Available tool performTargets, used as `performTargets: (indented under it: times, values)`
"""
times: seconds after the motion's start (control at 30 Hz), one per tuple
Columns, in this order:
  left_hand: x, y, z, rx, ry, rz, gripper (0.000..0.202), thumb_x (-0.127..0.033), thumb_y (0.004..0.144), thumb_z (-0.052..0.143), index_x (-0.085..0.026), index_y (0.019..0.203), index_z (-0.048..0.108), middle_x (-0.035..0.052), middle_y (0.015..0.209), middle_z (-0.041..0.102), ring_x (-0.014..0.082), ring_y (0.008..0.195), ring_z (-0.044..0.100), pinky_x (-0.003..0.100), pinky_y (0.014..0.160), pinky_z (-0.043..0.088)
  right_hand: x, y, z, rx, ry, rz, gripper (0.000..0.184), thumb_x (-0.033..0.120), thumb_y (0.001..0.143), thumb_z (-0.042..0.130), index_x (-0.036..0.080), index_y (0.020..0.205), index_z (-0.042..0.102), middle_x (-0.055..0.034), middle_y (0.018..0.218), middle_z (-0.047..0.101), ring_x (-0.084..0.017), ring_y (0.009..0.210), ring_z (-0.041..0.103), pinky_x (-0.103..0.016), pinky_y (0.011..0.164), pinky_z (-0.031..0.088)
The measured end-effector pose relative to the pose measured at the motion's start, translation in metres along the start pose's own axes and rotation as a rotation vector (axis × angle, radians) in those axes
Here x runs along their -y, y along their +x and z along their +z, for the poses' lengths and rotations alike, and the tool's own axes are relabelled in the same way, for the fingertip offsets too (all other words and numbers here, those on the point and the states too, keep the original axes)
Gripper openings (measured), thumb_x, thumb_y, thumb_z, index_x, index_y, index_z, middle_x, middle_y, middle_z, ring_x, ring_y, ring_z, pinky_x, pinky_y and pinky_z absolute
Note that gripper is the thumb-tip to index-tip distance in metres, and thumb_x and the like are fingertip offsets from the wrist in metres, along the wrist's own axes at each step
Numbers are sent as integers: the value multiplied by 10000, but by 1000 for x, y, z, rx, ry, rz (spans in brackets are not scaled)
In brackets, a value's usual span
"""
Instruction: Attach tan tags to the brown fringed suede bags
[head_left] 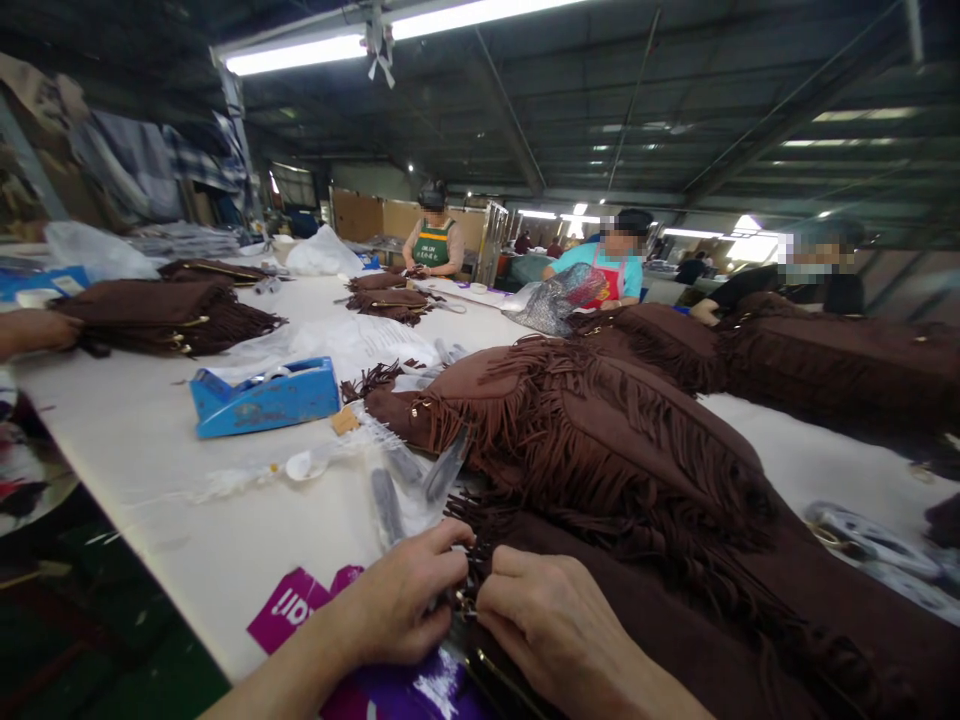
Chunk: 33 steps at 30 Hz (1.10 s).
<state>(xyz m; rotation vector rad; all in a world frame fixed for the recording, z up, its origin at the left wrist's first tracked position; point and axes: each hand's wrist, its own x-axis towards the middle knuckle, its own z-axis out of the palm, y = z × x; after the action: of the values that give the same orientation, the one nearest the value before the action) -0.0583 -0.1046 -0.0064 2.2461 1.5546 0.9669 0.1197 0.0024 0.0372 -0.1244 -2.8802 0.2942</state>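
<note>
My left hand [412,595] is closed, its fingertips pinched together beside the edge of a dark brown fringed bag [570,555]. What it grips is hidden behind the fingers. Opposite it, my right hand [547,625] pinches at a small gold metal fitting [466,604] between the two hands. A gold zipper [499,680] shows just below. Purple tags [289,608] with white lettering lie left of my left hand, and shiny purple material [435,690] is under my wrists.
More brown fringed bags [660,430] are heaped ahead and to the right. A blue tape dispenser [266,397] stands on the white table [172,520], near clear plastic packaging [386,505]. Another person's hand [34,332] touches stacked bags [161,315] at left. Several people work across the table.
</note>
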Motion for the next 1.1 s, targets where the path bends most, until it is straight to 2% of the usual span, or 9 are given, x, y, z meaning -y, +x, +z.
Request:
performTargets:
  times: [0.17,0.33,0.43,0.57,0.7,0.77,0.83,0.93,1.1]
  values:
    - [-1,1,-1,-16,-32,-14,292,-14,696,482,-204,917,473,85,1165,527,216,1056,568,308,917,504,7,8,-10,167,-64,98,165,154,933,601,195,792,677,0,860,688,-150,734,655,-272,569,337]
    - [1,0,0,-42,-59,-25,298,-13,678,495,-204,906,472,87,1186,527,218,1055,566,318,916,500,12,19,-11,207,-90,172,146,142,894,649,200,768,695,-7,846,700,-162,727,670,-283,557,317]
    - [2,0,0,-81,-113,-32,295,-11,672,507,-206,891,477,78,1182,535,210,1051,568,308,909,497,12,17,-2,152,-73,182,140,141,878,669,205,755,682,1,790,682,-154,680,656,-280,542,299]
    - [5,-1,-1,-122,-150,-39,322,9,678,507,-210,913,490,69,1211,532,204,1112,552,307,959,479,7,8,16,-4,-27,98,158,79,879,607,207,803,662,7,785,656,-140,624,613,-289,531,267]
    - [4,-3,0,-215,15,-48,334,0,779,503,-213,1036,483,101,1331,482,238,1235,476,383,1040,428,-3,6,23,-120,153,138,181,68,893,532,178,789,632,-12,780,637,-154,693,609,-262,605,332]
    - [1,-4,1,-280,189,-30,242,-41,847,511,-212,1017,492,104,1314,494,265,1184,481,427,991,427,-8,9,20,-144,266,212,185,70,872,553,174,737,627,-2,733,634,-152,686,602,-250,624,352]
    - [-5,-5,1,-284,312,3,147,-73,899,483,-208,950,510,85,1209,547,252,1041,512,410,883,433,-12,11,16,-153,366,282,184,62,844,581,172,708,638,12,700,639,-144,670,599,-237,631,366]
    - [-13,-3,1,-257,366,43,139,-88,898,457,-197,936,534,83,1105,577,244,935,504,385,796,408,-13,12,11,-158,447,333,185,53,812,606,172,678,653,30,666,637,-137,655,596,-226,628,371]
    - [-15,2,7,-329,461,88,134,-115,944,429,-172,898,542,74,982,596,223,842,489,365,743,361,-13,11,14,-172,491,327,181,75,807,590,173,675,668,30,663,643,-141,655,600,-227,630,376]
